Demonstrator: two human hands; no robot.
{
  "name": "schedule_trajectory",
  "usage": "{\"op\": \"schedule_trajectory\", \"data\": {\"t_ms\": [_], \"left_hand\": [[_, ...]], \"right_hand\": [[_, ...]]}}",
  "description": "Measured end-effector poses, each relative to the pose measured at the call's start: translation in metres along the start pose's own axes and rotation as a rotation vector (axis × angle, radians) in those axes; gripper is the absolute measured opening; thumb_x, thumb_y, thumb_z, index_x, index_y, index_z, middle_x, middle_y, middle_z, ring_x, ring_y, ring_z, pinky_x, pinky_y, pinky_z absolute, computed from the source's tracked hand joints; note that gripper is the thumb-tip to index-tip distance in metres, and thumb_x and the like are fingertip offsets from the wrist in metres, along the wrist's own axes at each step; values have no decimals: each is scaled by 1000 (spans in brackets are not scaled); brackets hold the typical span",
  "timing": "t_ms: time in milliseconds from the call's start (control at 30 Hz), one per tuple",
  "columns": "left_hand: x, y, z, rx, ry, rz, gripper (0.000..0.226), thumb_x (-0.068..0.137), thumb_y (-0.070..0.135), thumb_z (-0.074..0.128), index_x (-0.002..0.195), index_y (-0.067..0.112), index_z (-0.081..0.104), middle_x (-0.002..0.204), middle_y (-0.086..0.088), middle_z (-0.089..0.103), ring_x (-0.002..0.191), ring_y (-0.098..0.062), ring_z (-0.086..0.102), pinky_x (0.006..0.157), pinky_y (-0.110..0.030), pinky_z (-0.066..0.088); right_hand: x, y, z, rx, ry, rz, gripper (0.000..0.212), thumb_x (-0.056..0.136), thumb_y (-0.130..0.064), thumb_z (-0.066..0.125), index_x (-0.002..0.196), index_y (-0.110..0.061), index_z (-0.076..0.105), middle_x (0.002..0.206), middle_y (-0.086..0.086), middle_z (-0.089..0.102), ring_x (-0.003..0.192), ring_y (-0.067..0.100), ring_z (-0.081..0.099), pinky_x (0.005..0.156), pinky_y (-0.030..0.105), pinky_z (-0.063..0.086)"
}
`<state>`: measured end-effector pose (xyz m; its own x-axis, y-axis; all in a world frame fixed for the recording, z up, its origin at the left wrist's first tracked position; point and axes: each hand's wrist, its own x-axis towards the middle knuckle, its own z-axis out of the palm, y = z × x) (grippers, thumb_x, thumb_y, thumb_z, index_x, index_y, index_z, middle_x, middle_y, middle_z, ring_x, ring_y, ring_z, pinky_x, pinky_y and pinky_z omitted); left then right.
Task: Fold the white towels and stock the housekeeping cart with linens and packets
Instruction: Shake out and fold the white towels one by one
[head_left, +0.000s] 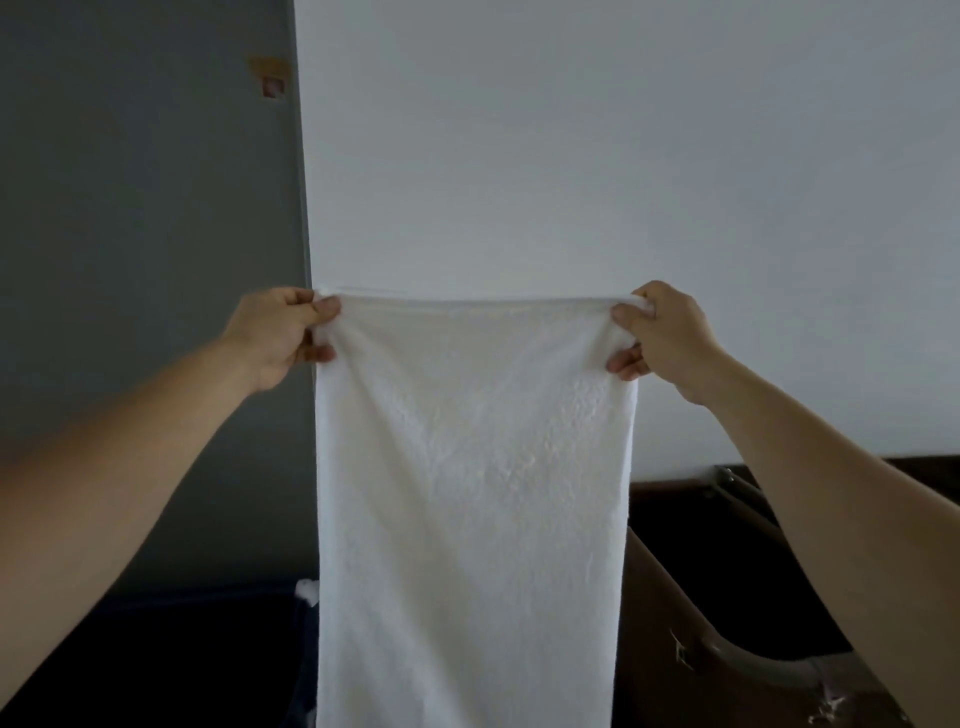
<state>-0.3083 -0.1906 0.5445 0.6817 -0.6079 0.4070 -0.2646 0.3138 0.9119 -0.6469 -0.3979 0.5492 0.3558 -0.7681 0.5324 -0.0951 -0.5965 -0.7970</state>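
Towelling of plain white terry, one long rectangular towel (475, 493), is hanging in the air in front of the person. It is being stretched flat along its top edge and is dropping past the bottom of the view. The left hand (280, 338) is pinching the top left corner, its fingers and thumb curling round the cloth. The right hand (662, 338) is gripping the top right corner likewise, with a bunch of hem showing at the thumb. Both bare forearms are reaching forward and up, well apart.

At lower left a dark blue container (208, 649) is sitting behind the towel's edge. A small lump of white fabric (306, 591) is showing at its rim, just beside the towel; the rest of its inside is too dark to tell. At lower right a dark brown wooden unit (701, 545) is standing against the pale white wall (571, 156), with a grey curved bar (753, 665) crossing it.

High on the grey wall panel (145, 208) a small tan square patch (270, 78) is sticking, too blurred to read.
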Motion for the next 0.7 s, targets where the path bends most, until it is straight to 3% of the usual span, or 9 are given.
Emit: {"op": "schedule_trajectory", "data": {"t_ms": [133, 333, 467, 700], "left_hand": [[7, -17, 4, 1, 64, -17, 18, 91, 12, 70, 105, 2, 65, 96, -10, 67, 72, -19, 64, 46, -24, 55], [24, -24, 32, 56, 218, 41, 9, 94, 14, 67, 86, 13, 63, 94, -4, 62, 76, -17, 62, 48, -25, 57], [41, -7, 50, 77, 330, 140, 8, 96, 18, 66, 99, 13, 60, 106, -4, 60, 88, -16, 62, 55, -26, 59], [17, 1, 47, 31, 321, 138, 5, 97, 16, 63, 100, 17, 59, 115, -5, 62, 104, -22, 65, 70, -32, 61]], "right_hand": [[6, 15, 7, -7, -21, 38, 8, 100, -17, 56, 100, -9, 55, 81, 23, 66, 54, 31, 69, 56, 45, 62], [23, 23, 22, -18, 17, 41, 8, 99, -17, 54, 91, -15, 52, 92, 20, 63, 54, 31, 68, 63, 52, 62], [43, 15, 20, -8, 82, -39, 14, 96, -17, 54, 84, -21, 50, 81, 7, 58, 54, 33, 69, 61, 54, 60], [46, 19, 3, -45, 32, -162, 14, 93, -26, 53, 80, -28, 47, 80, 10, 62, 53, 31, 70, 54, 54, 59]]}}
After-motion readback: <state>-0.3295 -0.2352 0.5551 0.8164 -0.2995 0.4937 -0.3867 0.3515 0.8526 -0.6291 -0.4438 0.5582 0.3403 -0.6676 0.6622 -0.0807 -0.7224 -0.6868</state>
